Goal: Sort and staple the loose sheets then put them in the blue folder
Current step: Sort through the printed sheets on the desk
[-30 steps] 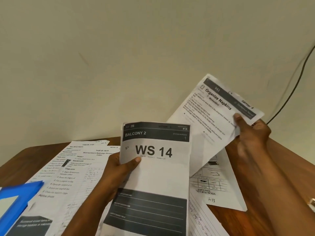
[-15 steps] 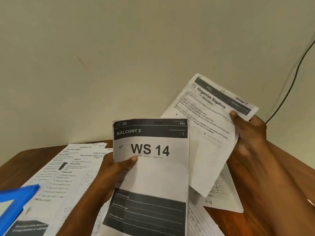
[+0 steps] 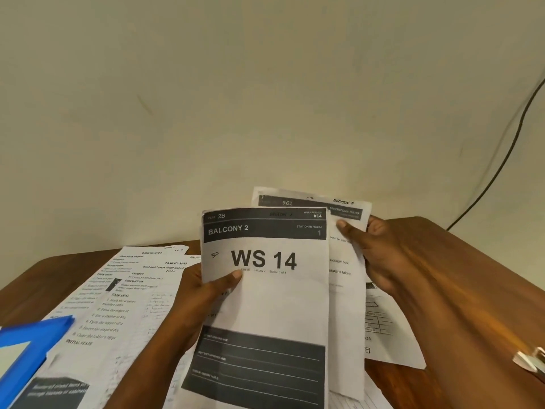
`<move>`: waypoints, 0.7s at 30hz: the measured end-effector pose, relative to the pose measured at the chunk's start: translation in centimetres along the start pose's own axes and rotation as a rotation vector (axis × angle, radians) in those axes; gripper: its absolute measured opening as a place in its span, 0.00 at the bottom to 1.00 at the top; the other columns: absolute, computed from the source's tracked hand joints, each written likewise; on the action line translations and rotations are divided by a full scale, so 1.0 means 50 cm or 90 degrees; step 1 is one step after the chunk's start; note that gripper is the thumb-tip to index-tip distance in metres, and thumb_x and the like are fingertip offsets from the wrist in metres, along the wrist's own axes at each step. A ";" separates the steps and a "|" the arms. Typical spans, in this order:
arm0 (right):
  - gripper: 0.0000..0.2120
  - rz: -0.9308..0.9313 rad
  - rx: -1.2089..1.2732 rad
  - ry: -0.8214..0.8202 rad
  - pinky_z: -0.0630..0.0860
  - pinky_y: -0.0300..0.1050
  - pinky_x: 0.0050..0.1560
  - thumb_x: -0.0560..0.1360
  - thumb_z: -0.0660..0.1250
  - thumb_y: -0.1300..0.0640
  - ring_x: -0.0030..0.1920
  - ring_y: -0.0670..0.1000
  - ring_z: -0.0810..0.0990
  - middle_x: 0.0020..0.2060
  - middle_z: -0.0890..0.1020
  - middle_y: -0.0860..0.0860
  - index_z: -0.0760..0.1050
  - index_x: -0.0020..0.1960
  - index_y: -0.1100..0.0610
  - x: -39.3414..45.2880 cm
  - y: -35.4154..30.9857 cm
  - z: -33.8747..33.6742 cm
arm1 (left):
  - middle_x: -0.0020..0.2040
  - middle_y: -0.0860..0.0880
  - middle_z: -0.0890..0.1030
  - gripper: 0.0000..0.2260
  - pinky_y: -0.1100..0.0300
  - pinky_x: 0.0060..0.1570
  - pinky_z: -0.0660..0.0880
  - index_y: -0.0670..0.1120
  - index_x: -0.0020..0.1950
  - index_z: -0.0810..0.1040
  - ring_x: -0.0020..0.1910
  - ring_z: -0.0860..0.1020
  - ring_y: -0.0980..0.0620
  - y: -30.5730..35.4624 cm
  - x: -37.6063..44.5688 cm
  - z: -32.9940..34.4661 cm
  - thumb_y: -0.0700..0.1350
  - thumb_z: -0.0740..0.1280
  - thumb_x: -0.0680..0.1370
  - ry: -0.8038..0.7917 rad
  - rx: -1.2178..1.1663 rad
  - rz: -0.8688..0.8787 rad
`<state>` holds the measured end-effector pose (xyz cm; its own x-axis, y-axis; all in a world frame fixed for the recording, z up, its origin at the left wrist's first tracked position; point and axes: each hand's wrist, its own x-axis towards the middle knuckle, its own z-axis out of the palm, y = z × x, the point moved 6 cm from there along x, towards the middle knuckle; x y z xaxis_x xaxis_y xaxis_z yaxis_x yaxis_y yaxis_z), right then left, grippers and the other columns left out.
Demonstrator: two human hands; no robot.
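The right hand (image 3: 380, 255) has swung the "961" sheet (image 3: 345, 261) upright, tucking it behind the "WS 14" sheet (image 3: 265, 290) pinched by the left hand (image 3: 203, 293). Both grips hold paper. Sorting continues; more loose sheets (image 3: 118, 305) and the blue folder (image 3: 26, 346) lie on the counter (image 3: 472, 276).

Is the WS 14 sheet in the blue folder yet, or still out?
Out. The left hand holds the WS 14 sheet up above the table, well apart from the blue folder at the left edge.
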<state>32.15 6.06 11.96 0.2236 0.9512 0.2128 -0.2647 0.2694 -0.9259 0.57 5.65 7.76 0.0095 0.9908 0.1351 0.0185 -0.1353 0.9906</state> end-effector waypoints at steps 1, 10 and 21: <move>0.12 0.011 -0.002 -0.014 0.84 0.57 0.56 0.79 0.70 0.64 0.55 0.60 0.87 0.56 0.87 0.61 0.81 0.62 0.63 -0.004 0.006 0.010 | 0.50 0.52 0.85 0.21 0.57 0.40 0.76 0.52 0.57 0.78 0.47 0.83 0.46 -0.002 0.000 0.001 0.53 0.80 0.68 -0.001 0.002 -0.002; 0.09 0.027 -0.095 -0.056 0.81 0.64 0.61 0.80 0.71 0.61 0.56 0.63 0.87 0.53 0.88 0.58 0.84 0.60 0.59 -0.025 0.021 0.058 | 0.50 0.51 0.85 0.16 0.57 0.40 0.77 0.52 0.56 0.79 0.48 0.83 0.45 -0.010 0.000 0.005 0.50 0.76 0.71 -0.013 0.020 -0.020; 0.24 0.069 -0.107 -0.058 0.79 0.59 0.66 0.86 0.54 0.39 0.58 0.55 0.87 0.57 0.88 0.52 0.82 0.65 0.51 -0.038 0.020 0.084 | 0.49 0.56 0.83 0.09 0.66 0.34 0.76 0.55 0.54 0.77 0.44 0.82 0.52 0.002 0.000 0.010 0.47 0.74 0.77 0.007 0.056 0.023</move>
<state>27.52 5.17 11.95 0.1142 0.9850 0.1296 -0.1211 0.1433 -0.9822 1.04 5.63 7.88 0.0015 0.9851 0.1719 0.1060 -0.1711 0.9795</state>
